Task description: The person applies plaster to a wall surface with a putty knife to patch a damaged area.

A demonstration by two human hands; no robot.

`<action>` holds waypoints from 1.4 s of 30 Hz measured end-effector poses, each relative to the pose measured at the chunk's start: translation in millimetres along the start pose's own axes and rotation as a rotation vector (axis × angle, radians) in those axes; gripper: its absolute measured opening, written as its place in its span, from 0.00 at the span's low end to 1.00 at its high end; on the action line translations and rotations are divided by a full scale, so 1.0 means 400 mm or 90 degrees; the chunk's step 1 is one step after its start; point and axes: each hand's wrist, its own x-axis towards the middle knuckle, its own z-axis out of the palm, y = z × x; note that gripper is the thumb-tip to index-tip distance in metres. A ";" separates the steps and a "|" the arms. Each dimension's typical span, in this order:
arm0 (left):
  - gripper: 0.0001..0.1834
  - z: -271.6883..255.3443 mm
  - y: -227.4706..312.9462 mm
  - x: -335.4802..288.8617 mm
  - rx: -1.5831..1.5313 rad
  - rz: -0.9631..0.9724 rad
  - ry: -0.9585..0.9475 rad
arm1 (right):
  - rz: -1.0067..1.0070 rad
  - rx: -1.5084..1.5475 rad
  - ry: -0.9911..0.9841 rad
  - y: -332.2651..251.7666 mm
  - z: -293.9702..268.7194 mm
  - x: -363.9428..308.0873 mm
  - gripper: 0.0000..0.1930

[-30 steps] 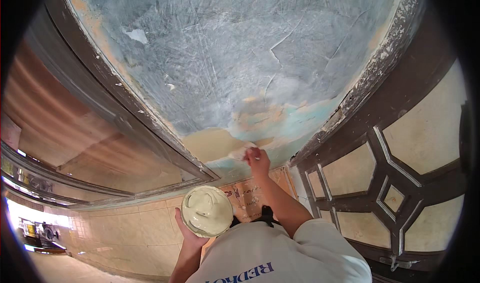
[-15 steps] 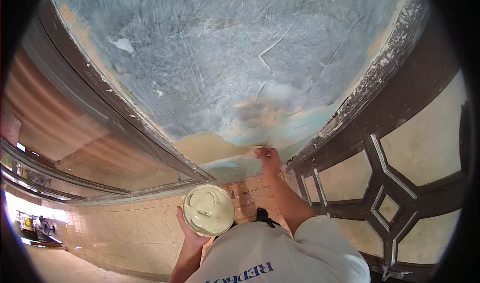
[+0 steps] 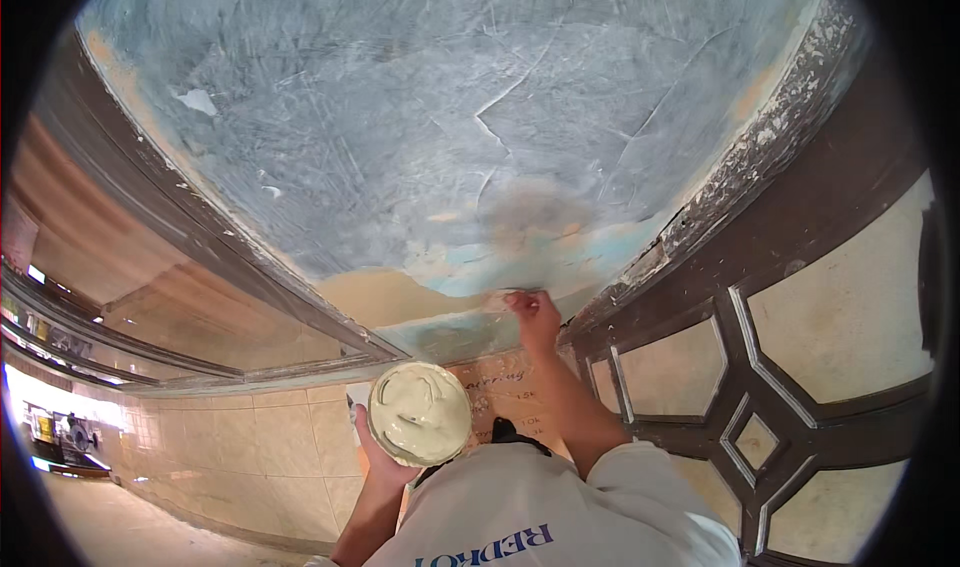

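My left hand [image 3: 380, 457] grips from the side and below a round tub [image 3: 421, 414] full of thick, pale greenish-cream paste, its surface swirled. Higher and to the right, my right hand [image 3: 536, 314] is closed against the lower part of a painted wall [image 3: 400, 147]. A thin dark edge shows at its fingertips, too slight to name. Around that hand the wall carries tan, pale blue and peach patches; above, it is grey-blue with cracks and chipped spots.
Dark wooden frames border the wall, with a glazed panel [image 3: 220, 317] at left and a lattice door [image 3: 735, 357] at right. Chipped plaster runs along the right edge [image 3: 760, 137]. A board with handwriting [image 3: 500, 397] stands below, beside beige tiles [image 3: 260, 447].
The view has shifted a little. My right hand has stayed at the lower wall and shows more sharply. The tub remains in my left hand.
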 end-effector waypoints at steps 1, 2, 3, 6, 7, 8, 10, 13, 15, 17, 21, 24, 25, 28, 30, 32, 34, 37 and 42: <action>0.44 0.004 -0.007 0.003 -0.001 0.003 0.006 | 0.000 -0.001 -0.003 0.006 -0.024 0.008 0.17; 0.44 0.009 -0.011 0.007 -0.002 0.003 0.005 | 0.022 -0.061 0.043 0.027 -0.062 0.021 0.17; 0.44 0.015 -0.021 0.011 -0.024 0.006 0.010 | 0.044 -0.123 0.088 0.058 -0.101 0.032 0.17; 0.45 0.021 -0.049 0.015 -0.059 0.010 0.011 | 0.115 -0.090 0.100 0.125 -0.176 0.011 0.17; 0.45 0.020 -0.055 0.015 -0.070 0.013 0.008 | 0.114 -0.089 0.094 0.125 -0.182 0.001 0.17; 0.44 0.020 -0.059 0.009 -0.036 0.022 -0.003 | 0.091 -0.108 0.029 0.086 -0.176 -0.018 0.17; 0.44 0.025 -0.077 0.018 -0.056 0.013 0.004 | 0.068 -0.132 -0.023 0.074 -0.164 -0.028 0.17; 0.44 0.033 -0.107 0.037 -0.061 0.004 0.008 | 0.039 -0.035 -0.091 0.107 -0.113 -0.015 0.19; 0.44 0.029 -0.118 0.038 -0.050 0.021 0.014 | 0.014 -0.124 -0.101 0.026 -0.076 0.015 0.19; 0.43 0.029 -0.122 0.036 -0.065 0.025 0.047 | 0.036 -0.059 -0.073 -0.010 -0.079 0.046 0.18; 0.43 0.048 -0.126 0.016 -0.082 0.035 0.055 | 0.182 -0.153 0.018 0.206 -0.139 0.049 0.13; 0.44 0.043 -0.119 0.008 -0.086 0.068 0.051 | 0.239 0.329 -0.098 0.300 -0.175 0.003 0.08; 0.44 0.042 -0.117 0.005 -0.072 0.071 0.043 | 0.237 0.328 -0.099 0.323 -0.190 -0.015 0.08; 0.45 0.045 -0.112 0.003 -0.072 0.078 0.041 | 0.224 -0.020 -0.125 0.298 -0.213 -0.044 0.06; 0.45 0.040 -0.101 -0.003 -0.090 0.095 0.057 | 0.267 0.139 -0.273 0.095 -0.213 -0.070 0.10; 0.46 0.060 -0.094 0.009 -0.107 0.095 0.028 | 0.205 0.147 -0.249 0.028 -0.227 -0.074 0.10; 0.46 0.049 -0.086 0.018 -0.078 0.104 0.018 | 0.145 0.157 -0.230 -0.048 -0.226 -0.080 0.10; 0.46 0.060 -0.071 0.024 -0.077 0.106 -0.016 | 0.130 0.242 -0.261 -0.187 -0.221 -0.091 0.08; 0.44 0.099 -0.033 0.002 -0.093 0.140 -0.054 | -0.106 0.348 -0.323 -0.358 -0.198 -0.101 0.15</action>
